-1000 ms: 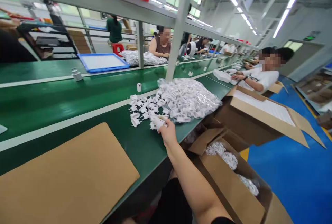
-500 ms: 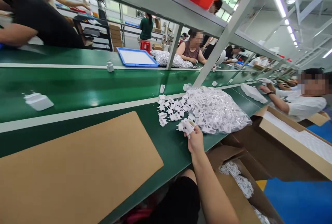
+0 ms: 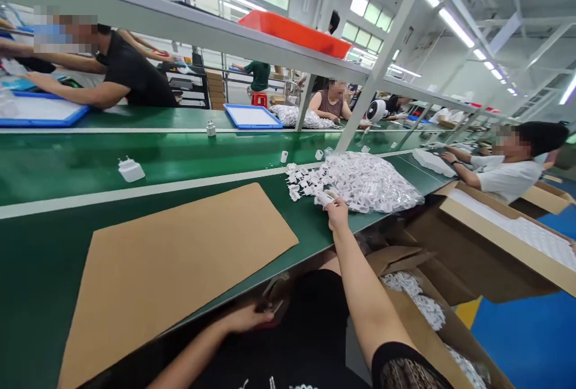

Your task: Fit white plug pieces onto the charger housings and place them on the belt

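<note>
My right hand [image 3: 336, 212] is closed on a white plastic piece [image 3: 324, 198] at the near edge of a pile of small white parts [image 3: 306, 180]. Just behind it lies a clear plastic bag [image 3: 373, 179] full of the same white parts. Low in the view, my left hand [image 3: 254, 317] is below the table edge, near my lap, in shadow. Its fingers look bent, and whether they hold anything is too dark to make out. A flat cardboard sheet [image 3: 180, 269] lies on the green table [image 3: 31, 269] to the left.
White chargers [image 3: 131, 170] stand on the green belt [image 3: 180, 152] beyond the table. A slanted metal post [image 3: 387, 47] rises behind the bag. Open cardboard boxes [image 3: 508, 230] are at the right. Other people work across the belt and at the right.
The camera view has tilted up and shifted left. My left hand has come into view at the bottom. My right hand still holds white plastic, now closer to the pile.
</note>
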`<state>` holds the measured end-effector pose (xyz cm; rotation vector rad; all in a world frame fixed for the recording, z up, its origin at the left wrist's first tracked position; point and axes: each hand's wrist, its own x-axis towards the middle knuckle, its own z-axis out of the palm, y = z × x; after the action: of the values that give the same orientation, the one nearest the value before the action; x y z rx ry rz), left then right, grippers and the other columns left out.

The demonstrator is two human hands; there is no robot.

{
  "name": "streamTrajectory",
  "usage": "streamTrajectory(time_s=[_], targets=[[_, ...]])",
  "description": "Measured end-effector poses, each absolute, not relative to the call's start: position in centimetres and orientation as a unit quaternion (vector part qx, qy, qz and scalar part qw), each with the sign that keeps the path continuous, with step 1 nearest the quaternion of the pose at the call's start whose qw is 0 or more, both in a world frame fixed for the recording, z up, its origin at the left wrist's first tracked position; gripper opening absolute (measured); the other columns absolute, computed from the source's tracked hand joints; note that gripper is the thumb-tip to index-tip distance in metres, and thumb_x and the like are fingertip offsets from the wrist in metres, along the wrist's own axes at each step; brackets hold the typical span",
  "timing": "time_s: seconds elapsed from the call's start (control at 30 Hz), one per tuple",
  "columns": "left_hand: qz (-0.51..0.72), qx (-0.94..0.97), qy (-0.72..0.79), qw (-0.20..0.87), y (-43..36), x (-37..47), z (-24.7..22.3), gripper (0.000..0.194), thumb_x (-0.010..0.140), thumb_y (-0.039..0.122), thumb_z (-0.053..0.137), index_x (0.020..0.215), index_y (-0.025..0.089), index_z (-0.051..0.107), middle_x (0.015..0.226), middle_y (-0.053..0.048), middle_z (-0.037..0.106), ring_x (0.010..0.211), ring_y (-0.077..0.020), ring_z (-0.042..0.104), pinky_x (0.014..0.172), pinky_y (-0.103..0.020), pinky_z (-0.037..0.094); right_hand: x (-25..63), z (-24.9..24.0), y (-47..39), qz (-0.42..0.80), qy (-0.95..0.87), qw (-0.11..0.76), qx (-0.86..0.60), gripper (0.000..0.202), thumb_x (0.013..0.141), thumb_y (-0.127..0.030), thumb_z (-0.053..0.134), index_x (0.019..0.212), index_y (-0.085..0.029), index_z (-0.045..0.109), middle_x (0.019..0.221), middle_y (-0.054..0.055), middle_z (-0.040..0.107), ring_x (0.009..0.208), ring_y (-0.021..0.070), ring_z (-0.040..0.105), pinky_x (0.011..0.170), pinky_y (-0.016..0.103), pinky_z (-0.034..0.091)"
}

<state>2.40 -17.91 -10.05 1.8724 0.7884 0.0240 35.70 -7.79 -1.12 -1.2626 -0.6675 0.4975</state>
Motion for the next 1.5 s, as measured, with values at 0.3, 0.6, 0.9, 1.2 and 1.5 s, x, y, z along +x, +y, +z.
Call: streamTrajectory(time_s=[0.3,0.6,0.9,1.2,1.5], targets=[[0.103,0.704,0.344,0.612,-24.2,-15.4,0.3,0.048,0.092,0.069,0.04,0.135,0.066,0.059,0.144,0.017,0.062,0.14,-0.0286,0.056,0.119,-0.045,0.044,35.8,-2.0,-8.0,0.163,-0.258,0.729,-0.613,0.043,0.047,-0.034,0.08,0.085,-0.014,0.072,0.08,0.002,0.069,0.067,0.0133,0.061,0.057,0.025,0.051],[0.109,0.801,0.565,0.165,-19.2,-16.0,1.0,0.063,0.104,0.055,0.038,0.165,0.043,0.026,0.171,0.003,0.023,0.159,-0.0366,0.017,0.126,-0.07,0.016,36.0,-1.9,-8.2,0.09,-0.212,0.755,-0.614,0.044,0.053,-0.043,0.089,0.084,-0.016,0.07,0.075,-0.001,0.067,0.069,0.0153,0.067,0.073,0.032,0.062],[0.05,0.868,0.481,0.116,-15.8,-13.7,1.1,0.071,0.101,0.072,0.035,0.164,0.04,0.032,0.17,0.001,0.03,0.157,-0.0367,0.03,0.125,-0.064,0.027,34.7,-0.5,-9.1,0.023,-0.256,0.742,-0.619,0.041,0.066,-0.047,0.087,0.088,-0.017,0.069,0.085,0.004,0.073,0.089,0.0235,0.075,0.094,0.042,0.062],[0.005,0.868,0.453,0.206,-10.2,-11.9,5.0,0.08,0.095,0.073,0.048,0.163,0.032,0.039,0.171,-0.001,0.029,0.158,-0.0342,0.027,0.129,-0.053,0.021,33.2,5.4,-8.2,0.151,-0.354,0.742,-0.55,0.036,0.064,-0.038,0.09,0.088,-0.021,0.068,0.089,0.001,0.072,0.092,0.0235,0.075,0.085,0.044,0.066],[0.074,0.865,0.42,0.264,2.8,-4.5,5.1,0.099,0.071,0.067,0.079,0.152,0.018,0.053,0.163,-0.015,0.045,0.148,-0.0384,0.041,0.12,-0.049,0.034,24.0,7.6,-4.4,0.306,-0.732,0.348,-0.499,0.027,0.071,-0.031,0.083,0.096,-0.023,0.075,0.098,0.004,0.069,0.087,0.0188,0.066,0.068,0.03,0.053]])
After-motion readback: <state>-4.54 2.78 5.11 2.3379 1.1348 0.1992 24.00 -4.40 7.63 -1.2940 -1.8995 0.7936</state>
